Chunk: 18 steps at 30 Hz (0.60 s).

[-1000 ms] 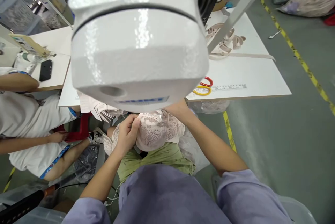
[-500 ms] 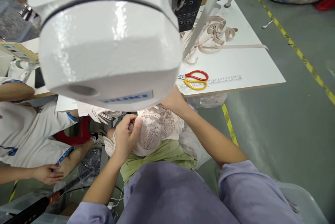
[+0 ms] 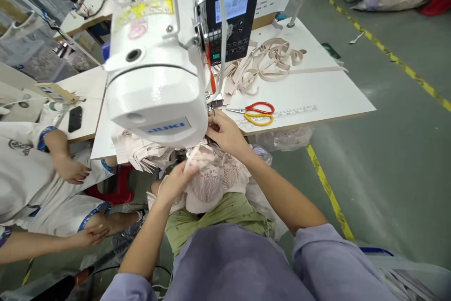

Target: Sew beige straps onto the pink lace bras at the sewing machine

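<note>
A pale lace garment (image 3: 206,181) hangs from the front of the white sewing machine (image 3: 158,99) down over my lap. At its left edge, my left hand (image 3: 178,181) pinches the light fabric just below the machine head. My right hand (image 3: 225,133) is beside the machine head's right side, near the needle area, with its fingers curled; what they hold, if anything, is hidden. Scissors with red and yellow handles (image 3: 260,113) lie on the table just right of my right hand.
Beige straps (image 3: 275,59) lie heaped on the white table (image 3: 327,94), with a ruler strip near its front edge. Folded fabric pieces (image 3: 136,150) are left of the machine head. A person (image 3: 21,174) sits at the left.
The view has shifted back, showing more of the machine and its control panel. My right hand has moved up beside the machine head. My left hand still holds the fabric, its fingers now more extended.
</note>
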Tool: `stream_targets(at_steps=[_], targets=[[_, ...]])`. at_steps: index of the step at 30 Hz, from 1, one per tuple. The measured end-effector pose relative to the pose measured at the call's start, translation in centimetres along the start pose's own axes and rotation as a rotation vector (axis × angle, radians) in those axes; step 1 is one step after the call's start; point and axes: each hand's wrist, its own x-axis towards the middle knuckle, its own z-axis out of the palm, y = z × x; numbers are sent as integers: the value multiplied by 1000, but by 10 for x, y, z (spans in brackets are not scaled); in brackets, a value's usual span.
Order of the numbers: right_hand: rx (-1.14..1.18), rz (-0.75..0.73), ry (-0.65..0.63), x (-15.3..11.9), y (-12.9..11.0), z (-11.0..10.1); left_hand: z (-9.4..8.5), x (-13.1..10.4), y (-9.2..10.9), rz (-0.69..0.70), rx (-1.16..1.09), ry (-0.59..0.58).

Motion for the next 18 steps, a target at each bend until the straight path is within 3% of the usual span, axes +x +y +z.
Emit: stream_targets(at_steps=[2, 4, 7, 9, 11, 13, 15, 18], targets=[[34, 74, -31, -16, -9, -11, 16, -7, -10, -132, -149, -236], [81, 143, -113, -34, -19, -25, 39, -17, -22, -196, -218, -385], [229, 226, -220, -56, -30, -39, 71, -27, -39, -183, -243, -481], [332, 299, -226, -65, -24, -39, 79, -26, -52, -143, -161, -515], [409, 413, -137, -73, -5, -34, 73, -21, -64, -100, -29, -509], [426, 530, 94, -81, 25, -28, 54, -17, -77, -76, 77, -447], [365, 583, 368, -90, 55, -28, 26, -18, -89, -60, 149, -317], [250, 538, 541, -101, 83, -46, -16, -31, -105, -46, 240, -56]])
